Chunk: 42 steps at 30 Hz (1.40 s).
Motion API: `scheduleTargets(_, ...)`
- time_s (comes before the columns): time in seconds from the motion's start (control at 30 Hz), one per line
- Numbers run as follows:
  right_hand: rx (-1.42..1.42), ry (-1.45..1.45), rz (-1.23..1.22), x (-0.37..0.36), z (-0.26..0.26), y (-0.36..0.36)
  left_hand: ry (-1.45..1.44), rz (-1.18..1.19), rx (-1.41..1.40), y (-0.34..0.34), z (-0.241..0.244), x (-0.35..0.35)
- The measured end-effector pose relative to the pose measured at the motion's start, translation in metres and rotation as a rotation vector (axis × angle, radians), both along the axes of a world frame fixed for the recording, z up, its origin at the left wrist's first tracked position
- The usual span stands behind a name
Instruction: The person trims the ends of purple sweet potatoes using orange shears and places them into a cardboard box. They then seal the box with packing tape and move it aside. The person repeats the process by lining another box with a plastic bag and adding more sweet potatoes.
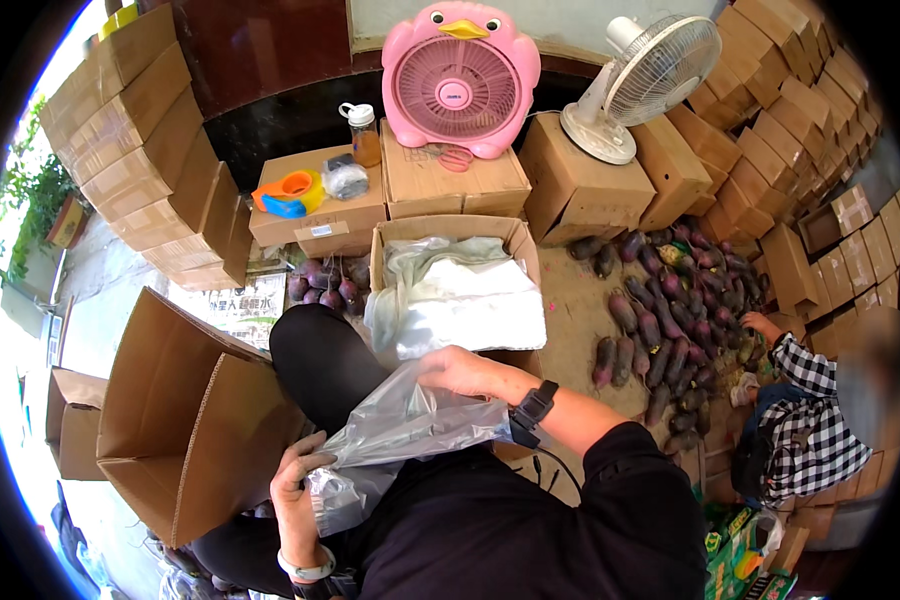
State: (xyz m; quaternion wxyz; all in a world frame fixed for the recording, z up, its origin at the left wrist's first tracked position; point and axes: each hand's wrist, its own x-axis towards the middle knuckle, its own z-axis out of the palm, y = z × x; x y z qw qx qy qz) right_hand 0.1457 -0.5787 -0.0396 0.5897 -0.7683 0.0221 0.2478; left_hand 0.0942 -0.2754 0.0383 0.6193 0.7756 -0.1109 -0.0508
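A clear plastic bag is stretched across my lap between both hands. My left hand pinches its lower left side, fingers curled over the film. Higher up, my right hand grips the bag's upper edge. Just beyond it stands an open cardboard box with white sheets and crumpled clear film lying over its top. An empty open cardboard carton leans beside my left leg. Nothing shows inside the bag.
Dark purple root vegetables, apparently radishes, cover the floor at right, where another person's hand reaches. Boxes at the back bear a pink fan, a white fan, scissors, a bottle and a tape dispenser. Carton stacks stand left.
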Motion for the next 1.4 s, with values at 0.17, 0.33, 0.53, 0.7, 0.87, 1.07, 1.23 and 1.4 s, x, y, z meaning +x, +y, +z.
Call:
scheduleTargets(0.17, -0.036, -0.079, 0.015, 0.007, 0.001, -0.001, 0.005, 0.001, 0.016, 0.003, -0.004, 0.0)
scheduleTargets(0.33, -0.086, -0.224, 0.029, 0.011, -0.014, -0.002, 0.016, -0.004, 0.011, 0.004, -0.005, 0.0)
scheduleTargets(0.53, -0.167, -0.187, 0.087, 0.019, -0.004, -0.002, 0.01, 0.004, 0.038, 0.002, -0.005, -0.001)
scheduleTargets(0.7, -0.174, -0.23, 0.065, 0.025, -0.003, -0.002, 0.014, 0.007, 0.063, 0.004, -0.006, -0.002)
scheduleTargets(0.87, -0.179, -0.253, 0.064, 0.034, 0.01, 0.001, -0.012, 0.006, 0.095, 0.008, -0.007, -0.002)
scheduleTargets(1.07, -0.175, -0.357, 0.038, 0.044, 0.026, 0.007, -0.016, 0.042, 0.102, 0.012, -0.005, -0.005)
scheduleTargets(1.23, -0.175, -0.467, 0.039, 0.054, 0.032, 0.013, -0.002, 0.068, 0.085, 0.018, -0.007, -0.006)
scheduleTargets(1.4, -0.124, -0.612, 0.009, 0.065, 0.046, 0.026, -0.028, 0.085, 0.143, 0.026, -0.006, -0.006)
